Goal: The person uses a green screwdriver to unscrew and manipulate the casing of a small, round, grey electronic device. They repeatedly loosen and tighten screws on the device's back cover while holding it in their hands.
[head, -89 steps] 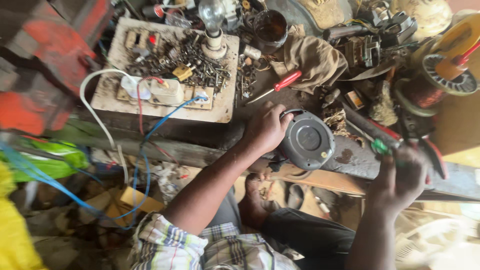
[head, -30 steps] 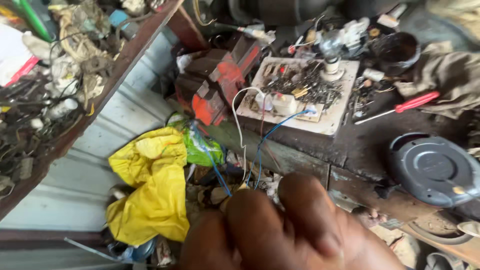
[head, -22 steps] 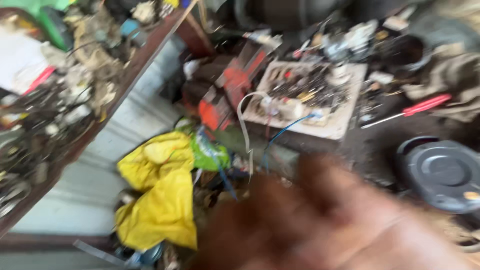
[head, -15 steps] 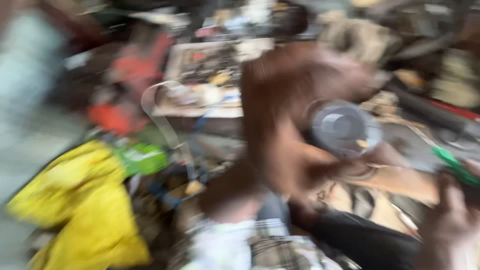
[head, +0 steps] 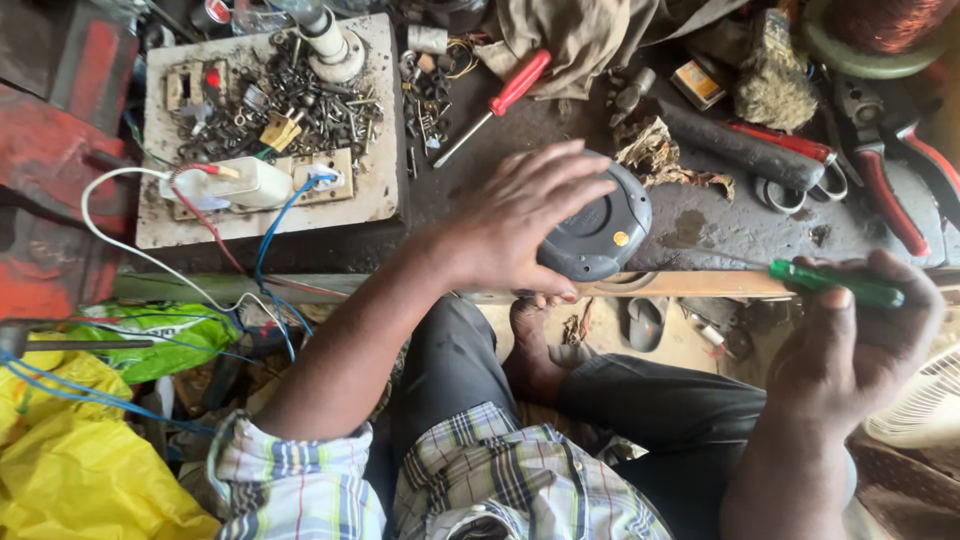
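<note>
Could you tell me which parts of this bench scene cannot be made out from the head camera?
- Left part of the grey round casing: hidden under the left hand.
- Green-handled screwdriver: its butt end is hidden inside the right hand.
- Copper wire coil: cut off by the top edge.
- Screws on the white board: too small to tell apart.

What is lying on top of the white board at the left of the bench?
On the white board lie a heap of dark screws, a white lamp holder, a white block with wires. What the heap covers cannot be seen.
</note>
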